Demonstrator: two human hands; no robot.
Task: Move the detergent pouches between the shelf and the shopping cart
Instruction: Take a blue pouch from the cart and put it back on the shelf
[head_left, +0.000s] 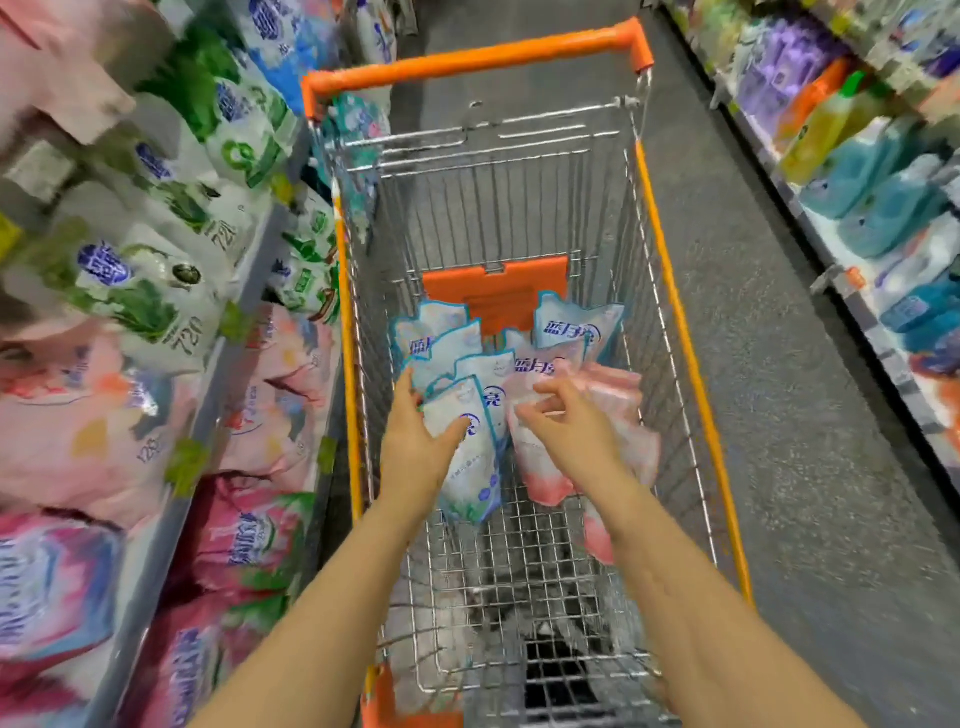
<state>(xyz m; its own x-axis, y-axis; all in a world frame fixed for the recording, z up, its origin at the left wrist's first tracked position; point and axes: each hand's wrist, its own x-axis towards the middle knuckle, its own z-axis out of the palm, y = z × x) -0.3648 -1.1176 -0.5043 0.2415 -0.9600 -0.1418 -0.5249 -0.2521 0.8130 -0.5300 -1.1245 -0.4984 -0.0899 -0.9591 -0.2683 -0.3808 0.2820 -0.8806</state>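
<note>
Inside the wire shopping cart (670, 291) lie several detergent pouches. A pale blue pouch (470, 467) is nearest me, and my left hand (415, 431) grips its upper end, thumb over the front and fingers behind. Just right of it lies a pink pouch (540, 467). My right hand (571, 421) hovers over the pink pouch's top with fingers loosely curled, touching or nearly touching it. More blue pouches (576, 327) lean against the orange child-seat flap at the far end.
The shelf (228, 332) on the left is packed with green, pink and blue detergent pouches, close to the cart's orange rim. Another shelf (852, 218) with bottles and blue jugs runs along the right. Grey aisle floor lies between the cart and the right shelf.
</note>
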